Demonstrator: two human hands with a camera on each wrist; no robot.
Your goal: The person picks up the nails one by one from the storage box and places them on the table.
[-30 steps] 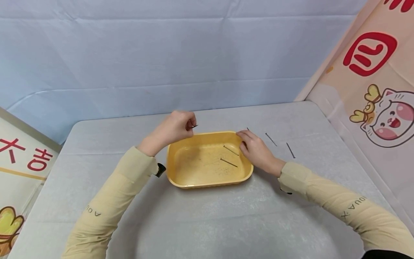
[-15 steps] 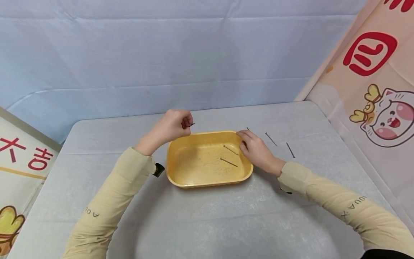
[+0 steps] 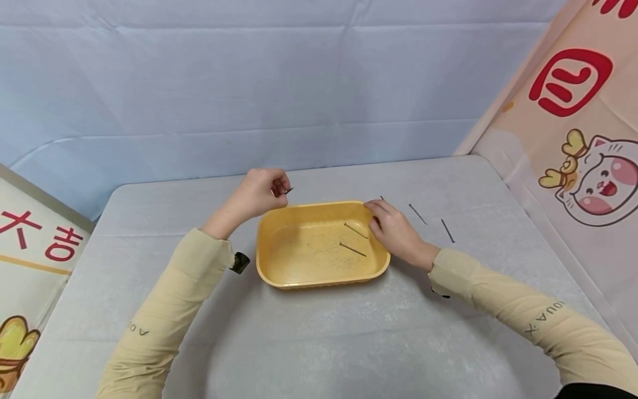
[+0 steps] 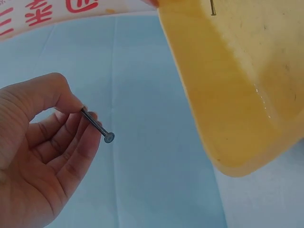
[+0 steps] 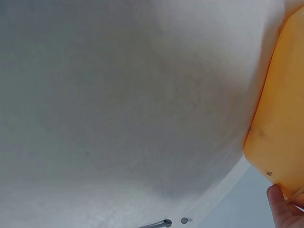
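Observation:
In the left wrist view, a dark metal nail (image 4: 96, 122) is pinched between thumb and fingers of my left hand (image 4: 45, 147), its flat head pointing outward. The head view places this hand (image 3: 261, 193) above the far left corner of a yellow plastic tray (image 3: 304, 284). My right hand (image 3: 399, 237) grips the tray's right rim; the right wrist view catches only its fingertips (image 5: 277, 202) at the tray's edge. Inside the tray lie two nails, one farther back (image 3: 356, 230) and one nearer (image 3: 353, 250).
Right of the tray, one nail (image 3: 417, 214) and another nail (image 3: 448, 231) lie on the grey-covered table (image 3: 349, 338). The tip of a further nail (image 3: 382, 198) shows behind my right hand. A pale cloth wall (image 3: 299, 83) rises at the back.
My left hand has drifted left with the nail, away from the middle of the tray's far rim. The right hand, the tray and the lying nails look unmoved.

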